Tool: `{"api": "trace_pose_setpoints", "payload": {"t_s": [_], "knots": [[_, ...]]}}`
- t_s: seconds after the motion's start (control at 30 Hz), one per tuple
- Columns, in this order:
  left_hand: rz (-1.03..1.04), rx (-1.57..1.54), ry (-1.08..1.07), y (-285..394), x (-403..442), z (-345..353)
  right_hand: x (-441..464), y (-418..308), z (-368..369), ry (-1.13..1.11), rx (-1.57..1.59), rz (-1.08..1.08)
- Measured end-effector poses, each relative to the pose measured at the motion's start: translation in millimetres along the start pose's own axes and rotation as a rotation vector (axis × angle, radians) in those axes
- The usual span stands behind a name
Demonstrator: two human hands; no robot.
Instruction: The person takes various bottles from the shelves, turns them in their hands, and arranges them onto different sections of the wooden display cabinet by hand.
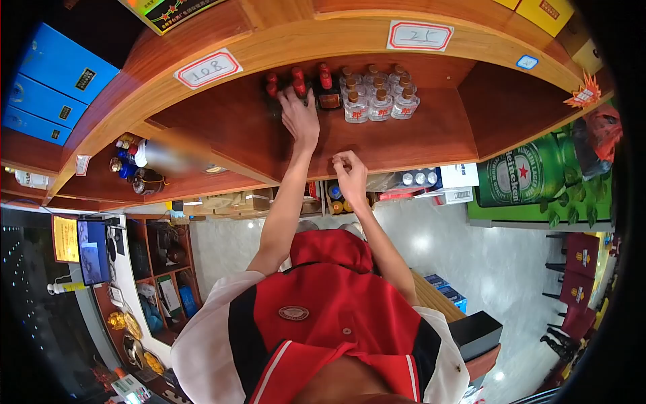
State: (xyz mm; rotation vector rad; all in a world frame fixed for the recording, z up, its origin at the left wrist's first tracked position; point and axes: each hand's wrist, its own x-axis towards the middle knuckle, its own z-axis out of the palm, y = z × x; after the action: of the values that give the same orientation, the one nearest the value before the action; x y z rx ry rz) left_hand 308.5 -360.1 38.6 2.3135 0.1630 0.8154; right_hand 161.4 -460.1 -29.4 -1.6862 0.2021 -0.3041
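My left hand (300, 121) reaches into the wooden shelf compartment, its fingers round a dark bottle with a red cap (299, 82). Another red-capped bottle (272, 87) stands just left of it, and a dark one with a red label (329, 94) stands to its right. Farther right, several small clear bottles with brown caps (380, 104) stand in rows. My right hand (350, 172) is at the shelf's front edge, fingers curled together; whether anything small is between them cannot be made out.
Price cards (208, 68) are on the curved upper shelf edge (323, 40). Blue boxes (57, 74) stand at the upper left. Bottles (134, 161) lie in the lower left compartment. A green Heineken display (518, 174) is at the right.
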Motion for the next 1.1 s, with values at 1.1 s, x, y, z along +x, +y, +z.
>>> {"api": "trace_pose_setpoints", "payload": {"t_s": [1.1], "knots": [[-0.569, -1.548, -0.676, -15.8, -161.2, -189.3, -122.4, -23.3, -60.1, 0.195, -0.268, -0.812]]}}
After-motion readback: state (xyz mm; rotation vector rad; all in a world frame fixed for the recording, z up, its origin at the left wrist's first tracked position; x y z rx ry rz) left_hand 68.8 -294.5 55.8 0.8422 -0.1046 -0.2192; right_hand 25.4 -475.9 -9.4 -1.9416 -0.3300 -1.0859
